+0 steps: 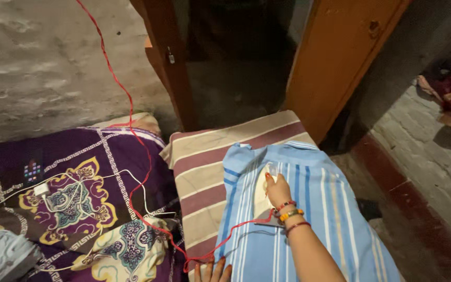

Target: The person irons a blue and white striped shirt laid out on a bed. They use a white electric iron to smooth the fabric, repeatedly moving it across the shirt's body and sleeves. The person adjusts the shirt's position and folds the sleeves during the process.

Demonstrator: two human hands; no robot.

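While my right hand point(279, 192) stays out of nothing's way, its grip is clenched on a white iron point(267, 189) resting on the blue striped shirt point(314, 209), nose pointing away from me, long axis along the stripes. A red cord point(137, 136) trails left across the purple patterned bedspread point(79, 198), beside white cables point(69, 193); my left hand point(212, 272) lies flat and released at the shirt's near edge.

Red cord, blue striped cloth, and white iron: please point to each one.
red cord point(111, 73): head view, its upper run.
blue striped cloth point(330, 209): head view, its flat middle.
white iron point(262, 194): head view, its side.
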